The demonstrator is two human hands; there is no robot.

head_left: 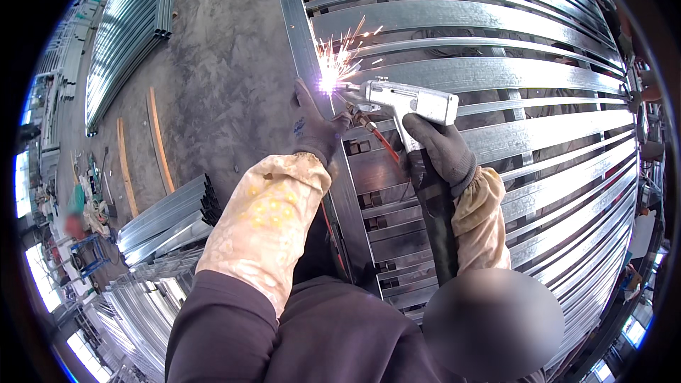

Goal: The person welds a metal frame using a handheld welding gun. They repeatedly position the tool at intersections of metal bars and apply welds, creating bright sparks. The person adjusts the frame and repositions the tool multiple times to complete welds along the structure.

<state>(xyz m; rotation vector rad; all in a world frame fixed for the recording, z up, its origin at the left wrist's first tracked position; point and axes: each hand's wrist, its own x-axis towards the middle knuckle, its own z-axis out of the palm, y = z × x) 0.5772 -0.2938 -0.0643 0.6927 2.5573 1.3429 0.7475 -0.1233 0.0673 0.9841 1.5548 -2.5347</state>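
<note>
- Nearest the camera, at the near end of the long steel rail (301, 32), wearing dark clothing (333, 323) with pale sleeve covers (262, 213) over both forearms;
- grips the silver welding gun (418, 103), right of the rail, with the fingers of the gloved right hand (443, 149) closed round it; a red hose (386, 147) between gun and rail;
- points the nozzle (347, 86) leftward at the rail's right edge, with the gun head's long axis across the rail's own, running away from the body;
- lays the gloved left hand (319, 124) over the rail, just beside the glare and sparks (340, 57), nearer to them than the right; cannot tell whether clasping or only pressing, with fingers partly hidden;
- right of the rail, rows of steel slats (511, 74); left of it, well apart, orange strips (159, 138) and stacked steel tubes (128, 35).
</note>
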